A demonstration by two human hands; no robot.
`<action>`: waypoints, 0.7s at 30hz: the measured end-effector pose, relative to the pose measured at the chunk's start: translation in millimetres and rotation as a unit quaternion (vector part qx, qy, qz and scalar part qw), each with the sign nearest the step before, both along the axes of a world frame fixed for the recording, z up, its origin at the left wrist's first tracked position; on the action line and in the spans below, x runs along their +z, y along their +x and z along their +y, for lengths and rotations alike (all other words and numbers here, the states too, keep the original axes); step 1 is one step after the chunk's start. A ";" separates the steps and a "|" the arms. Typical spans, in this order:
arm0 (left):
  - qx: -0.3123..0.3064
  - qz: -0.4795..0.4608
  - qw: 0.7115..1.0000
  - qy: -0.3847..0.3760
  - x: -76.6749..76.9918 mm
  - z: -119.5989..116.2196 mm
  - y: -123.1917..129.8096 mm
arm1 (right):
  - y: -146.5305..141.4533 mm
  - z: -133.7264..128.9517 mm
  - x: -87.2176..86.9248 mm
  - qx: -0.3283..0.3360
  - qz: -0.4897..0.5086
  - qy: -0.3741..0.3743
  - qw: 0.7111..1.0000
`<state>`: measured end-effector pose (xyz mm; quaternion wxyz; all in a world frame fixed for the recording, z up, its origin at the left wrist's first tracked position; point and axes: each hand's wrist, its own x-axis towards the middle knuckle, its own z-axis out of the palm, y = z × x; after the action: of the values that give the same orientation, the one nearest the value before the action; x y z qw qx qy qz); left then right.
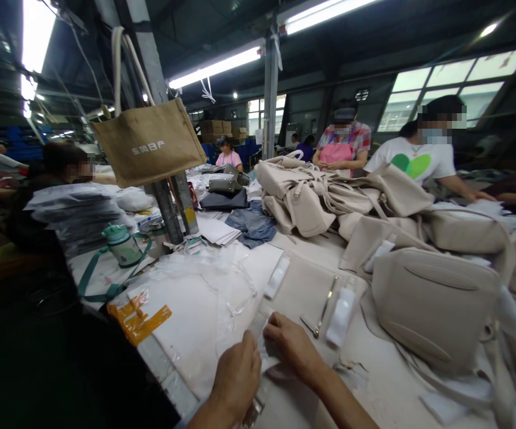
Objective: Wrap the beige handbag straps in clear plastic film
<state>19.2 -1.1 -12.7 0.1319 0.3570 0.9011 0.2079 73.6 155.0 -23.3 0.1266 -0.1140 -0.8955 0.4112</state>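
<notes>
Nearest the camera, the bare left hand [238, 372] and bare right hand [291, 345] are close together, fingers pinched on thin whitish wrapping [264, 348] between them. It lies over the near part of a flat beige leather-look bag [305, 286], which rests on the pale surface [182, 339]. Beyond the right hand, a slim gold-coloured metal zip [328, 304] crosses the bag, with a white-wrapped strip [342, 314] just beside it and another white-wrapped piece [278, 277] farther left.

To the right stands a rounded beige bag [434, 304] with curved seams, its strap trailing on the surface. A large heap of beige bags [311, 196] lies behind. Left of the hands are clear plastic sheets [213, 274] and, at the surface's edge, a shiny orange plastic piece [139, 319]. Farther back on the left, a teal-lidded bottle [123, 245] stands near a grey post [166, 205], where a tan cloth tote [151, 143] hangs. Several people work beyond, one in a pink apron [336, 154].
</notes>
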 end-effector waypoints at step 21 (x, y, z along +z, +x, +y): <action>-0.041 0.022 0.998 -0.046 1.8 24.1 10.4 | 66.2 -4.2 -21.0 -0.021 -0.044 0.257 0.965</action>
<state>29.6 23.0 -10.9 0.1366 0.3921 0.8969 0.1523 139.8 150.8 -44.2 0.1210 -0.1142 -0.9732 0.1586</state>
